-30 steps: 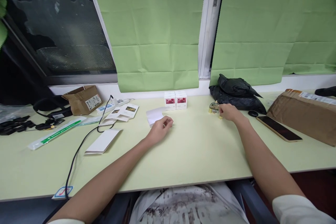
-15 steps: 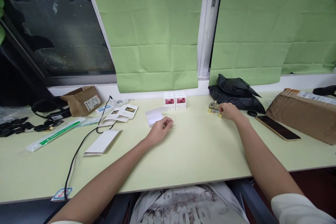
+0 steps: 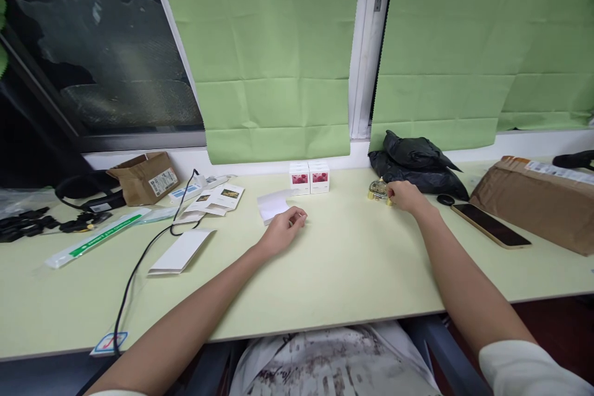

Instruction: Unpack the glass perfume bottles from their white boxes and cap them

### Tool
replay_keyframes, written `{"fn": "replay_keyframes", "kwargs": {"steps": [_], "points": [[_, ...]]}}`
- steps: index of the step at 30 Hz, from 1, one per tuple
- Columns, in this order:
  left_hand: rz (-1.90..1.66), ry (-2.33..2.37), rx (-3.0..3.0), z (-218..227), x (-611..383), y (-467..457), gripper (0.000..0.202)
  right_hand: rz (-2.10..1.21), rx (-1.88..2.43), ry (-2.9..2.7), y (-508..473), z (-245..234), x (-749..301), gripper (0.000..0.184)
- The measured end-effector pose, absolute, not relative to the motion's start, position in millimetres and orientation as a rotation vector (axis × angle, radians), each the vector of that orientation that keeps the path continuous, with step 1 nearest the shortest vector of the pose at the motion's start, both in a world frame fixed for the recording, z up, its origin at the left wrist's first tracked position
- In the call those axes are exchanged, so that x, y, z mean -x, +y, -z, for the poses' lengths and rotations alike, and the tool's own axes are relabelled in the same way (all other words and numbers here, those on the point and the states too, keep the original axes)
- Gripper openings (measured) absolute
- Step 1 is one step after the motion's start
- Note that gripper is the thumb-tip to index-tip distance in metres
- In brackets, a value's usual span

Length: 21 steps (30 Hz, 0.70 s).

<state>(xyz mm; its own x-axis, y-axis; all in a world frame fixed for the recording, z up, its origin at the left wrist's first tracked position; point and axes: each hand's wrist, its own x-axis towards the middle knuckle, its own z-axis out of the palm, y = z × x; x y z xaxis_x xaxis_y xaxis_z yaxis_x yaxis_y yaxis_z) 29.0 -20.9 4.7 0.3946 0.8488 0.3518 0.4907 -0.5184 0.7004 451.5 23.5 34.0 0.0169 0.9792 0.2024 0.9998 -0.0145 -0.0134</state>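
My left hand rests on the pale green table with its fingers curled in a loose pinch; what they hold, if anything, is too small to name. A folded white paper lies just beyond it. My right hand reaches to the far side of the table, fingers closed on a small clear-and-gold object standing in front of a black plastic bag.
Two small white boxes with pink pictures stand by the wall. A phone and brown parcel lie right. At left are cards, a white envelope, a black cable, a cardboard box.
Almost nothing has moved: both hands stay where they were, and the view has shifted very slightly.
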Motion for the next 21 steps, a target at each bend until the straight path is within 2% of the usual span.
{"fn": "replay_keyframes", "kwargs": {"steps": [8, 12, 16, 21], "points": [[-0.956, 1.154, -2.162, -6, -30, -22, 0.035, 0.245, 2.072, -2.081, 15, -45, -444, 0.021], [-0.959, 1.15, -2.155, -5, -30, -22, 0.034, 0.31, 1.968, -2.058, 6, -55, -437, 0.017], [-0.962, 1.138, -2.16, -5, -29, -22, 0.033, 0.208, 2.044, -2.061, 5, -56, -437, 0.008], [-0.94, 1.146, -2.159, -5, -29, -22, 0.034, 0.128, 2.347, -2.014, 11, -47, -449, 0.027]]}}
